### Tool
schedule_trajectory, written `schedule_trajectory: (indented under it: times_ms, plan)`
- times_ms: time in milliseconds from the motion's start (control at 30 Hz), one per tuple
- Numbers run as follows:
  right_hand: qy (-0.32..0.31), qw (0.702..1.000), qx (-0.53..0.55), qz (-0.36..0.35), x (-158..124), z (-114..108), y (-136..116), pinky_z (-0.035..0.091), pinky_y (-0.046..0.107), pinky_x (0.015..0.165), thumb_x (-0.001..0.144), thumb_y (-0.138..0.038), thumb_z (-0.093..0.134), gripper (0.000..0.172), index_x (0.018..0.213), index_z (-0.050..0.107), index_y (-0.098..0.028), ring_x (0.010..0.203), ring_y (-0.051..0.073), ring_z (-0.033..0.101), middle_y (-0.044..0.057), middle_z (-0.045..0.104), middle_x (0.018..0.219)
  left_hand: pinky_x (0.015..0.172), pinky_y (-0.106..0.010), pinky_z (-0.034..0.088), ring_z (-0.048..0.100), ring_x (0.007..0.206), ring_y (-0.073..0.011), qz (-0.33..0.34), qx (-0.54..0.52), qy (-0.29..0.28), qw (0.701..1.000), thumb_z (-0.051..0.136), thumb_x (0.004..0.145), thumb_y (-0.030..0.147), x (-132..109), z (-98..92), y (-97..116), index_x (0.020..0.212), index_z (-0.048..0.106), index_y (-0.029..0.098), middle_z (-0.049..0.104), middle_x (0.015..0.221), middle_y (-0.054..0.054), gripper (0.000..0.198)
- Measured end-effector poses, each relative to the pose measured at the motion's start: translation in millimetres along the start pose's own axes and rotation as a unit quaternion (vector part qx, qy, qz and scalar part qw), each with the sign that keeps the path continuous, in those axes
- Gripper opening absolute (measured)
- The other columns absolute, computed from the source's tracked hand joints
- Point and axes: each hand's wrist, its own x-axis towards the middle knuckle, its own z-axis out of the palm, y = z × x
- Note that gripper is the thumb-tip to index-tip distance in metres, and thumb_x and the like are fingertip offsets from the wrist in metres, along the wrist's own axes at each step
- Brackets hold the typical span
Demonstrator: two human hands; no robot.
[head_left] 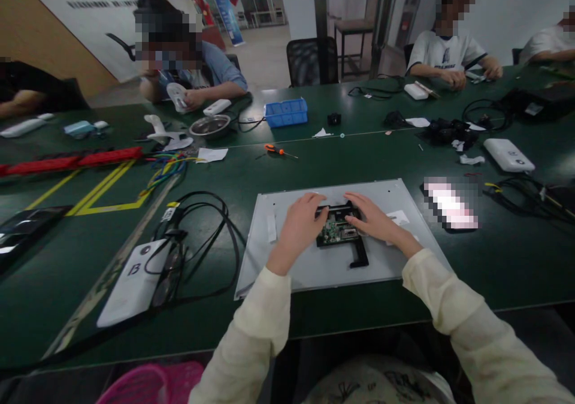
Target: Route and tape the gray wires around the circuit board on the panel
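Observation:
A grey metal panel [386,197] lies flat on the green table in front of me. On its middle sits a black frame with a green circuit board [336,231] inside. My left hand [299,227] rests on the left side of the frame, fingers curled over its top edge. My right hand [372,219] lies on the right side, fingers stretched across the frame's top. Both hands touch the black frame; a black L-shaped piece [359,255] sticks out below it.
Left of the panel lie a white device [130,284], glasses and looped black cables [215,236]. An orange screwdriver [275,149], a blue tray [286,112] and a metal bowl [209,126] sit farther back. A phone [449,205] and a white box [508,154] lie right. Other people work across the table.

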Motion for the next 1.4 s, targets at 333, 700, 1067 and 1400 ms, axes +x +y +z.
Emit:
schedule_trajectory:
  times_ms: [333, 700, 1067, 1400]
  plan:
    - [-0.075, 0.997, -0.017, 0.006, -11, -5, 0, 0.024, 0.054, 0.116, 0.080, -0.055, 0.065, 0.085, 0.150, 0.023, -0.033, 0.144, 0.030, 0.022, 0.009, 0.026, 0.156, 0.083, -0.027, 0.049, 0.062, 0.085, -0.0170, -0.115, -0.033, -0.067, 0.991, 0.063, 0.074, 0.015, 70, 29.7, -77, 0.103, 0.067, 0.015, 0.067, 0.101, -0.008, 0.029]
    - [-0.089, 0.996, -0.020, 0.020, -12, -7, -7, 0.024, 0.055, 0.116, 0.077, -0.055, 0.068, 0.088, 0.150, 0.025, -0.032, 0.145, 0.031, 0.022, 0.009, 0.026, 0.157, 0.072, -0.025, 0.047, 0.061, 0.073, -0.0150, -0.104, -0.049, -0.084, 0.990, 0.061, 0.071, 0.012, 75, 38.7, -86, 0.086, 0.071, 0.017, 0.068, 0.079, -0.003, 0.019]
    - [-0.064, 0.998, -0.026, -0.006, -12, -4, -4, 0.023, 0.056, 0.116, 0.075, -0.054, 0.069, 0.093, 0.151, 0.021, -0.028, 0.146, 0.031, 0.018, 0.010, 0.029, 0.155, 0.066, -0.025, 0.043, 0.060, 0.069, -0.0147, -0.110, -0.243, -0.106, 0.958, 0.061, 0.074, 0.032, 70, 19.0, -72, 0.079, 0.072, 0.013, 0.069, 0.073, -0.003, 0.023]
    - [-0.077, 0.996, -0.039, 0.003, -13, -4, -2, 0.023, 0.057, 0.116, 0.077, -0.057, 0.065, 0.092, 0.152, 0.019, -0.030, 0.147, 0.030, 0.014, 0.008, 0.025, 0.157, 0.065, -0.026, 0.043, 0.060, 0.066, -0.0151, -0.152, -0.194, -0.120, 0.962, 0.063, 0.072, 0.027, 58, 38.4, -65, 0.075, 0.073, 0.013, 0.069, 0.069, -0.003, 0.018]
